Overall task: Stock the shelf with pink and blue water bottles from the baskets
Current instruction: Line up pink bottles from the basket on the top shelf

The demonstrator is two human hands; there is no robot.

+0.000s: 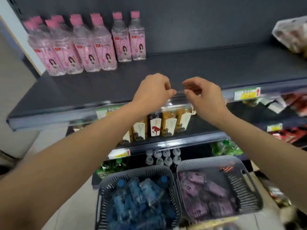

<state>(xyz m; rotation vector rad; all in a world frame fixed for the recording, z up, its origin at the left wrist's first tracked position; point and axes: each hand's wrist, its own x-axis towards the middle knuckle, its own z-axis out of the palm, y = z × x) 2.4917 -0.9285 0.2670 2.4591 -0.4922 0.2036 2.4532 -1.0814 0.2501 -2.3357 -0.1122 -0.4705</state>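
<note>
Several pink water bottles (93,47) with pink caps stand in rows at the back left of the dark top shelf (207,67). Below, a grey basket (106,185) holds several blue water bottles (141,196). My left hand (152,90) and my right hand (204,95) are raised side by side at the shelf's front edge. The fingertips of each are pinched on a thin clear strip (179,91) that runs along that edge. Neither hand holds a bottle.
A second grey basket (245,176) on the right holds purple packs (207,193). Brown drink bottles (167,125) fill the shelf below, white-capped bottles (163,157) the one under it. A wrapped pack (292,34) lies at the top shelf's right end. Yellow price tags (247,93) sit on the rail.
</note>
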